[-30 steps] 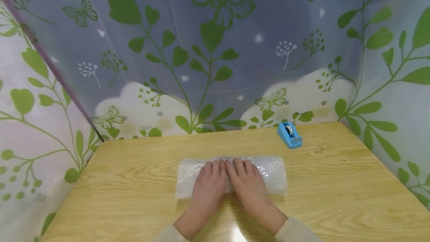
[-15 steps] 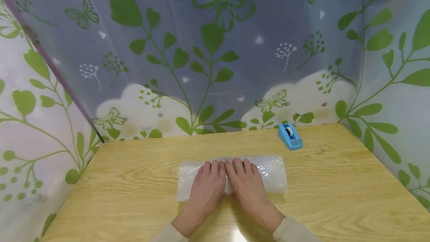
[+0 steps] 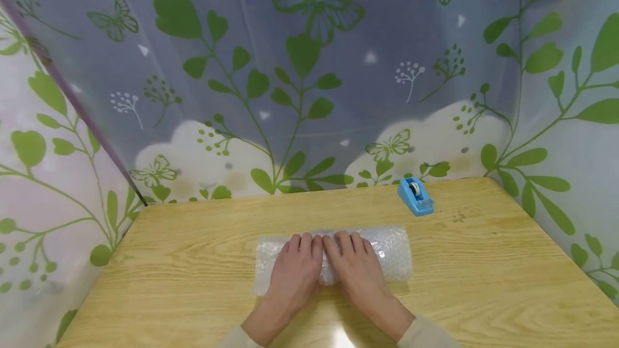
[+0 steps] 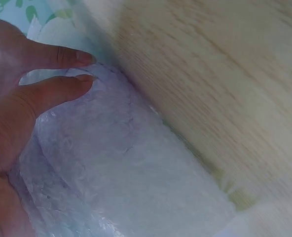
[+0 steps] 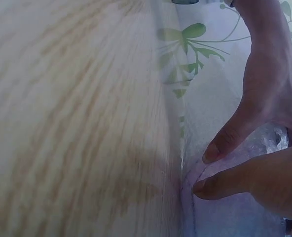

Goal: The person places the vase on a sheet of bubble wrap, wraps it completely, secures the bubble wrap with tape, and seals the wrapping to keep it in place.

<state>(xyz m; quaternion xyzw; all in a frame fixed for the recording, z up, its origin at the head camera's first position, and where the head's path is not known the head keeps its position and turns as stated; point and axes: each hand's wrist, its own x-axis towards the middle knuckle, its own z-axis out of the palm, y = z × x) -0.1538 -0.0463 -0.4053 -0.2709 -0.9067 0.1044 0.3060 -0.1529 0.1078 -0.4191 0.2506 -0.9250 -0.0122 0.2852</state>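
A roll of clear bubble wrap lies crosswise on the wooden table, with its two ends showing past the hands. Side by side over its middle, my left hand and right hand hold it, fingers bent over the top. In the left wrist view, both thumbs press the near side of the bubble wrap, their tips close together. The right wrist view shows the same thumbs on the bubble wrap from the other side. Whether anything is inside the roll, I cannot tell.
A blue tape dispenser with a roll of tape stands near the back right of the wooden table. Behind and at both sides hang curtains printed with leaves and butterflies.
Both hands and the bubble wrap have come slightly nearer to me, the left end most. The hands keep their hold, and the tape dispenser stays where it was.
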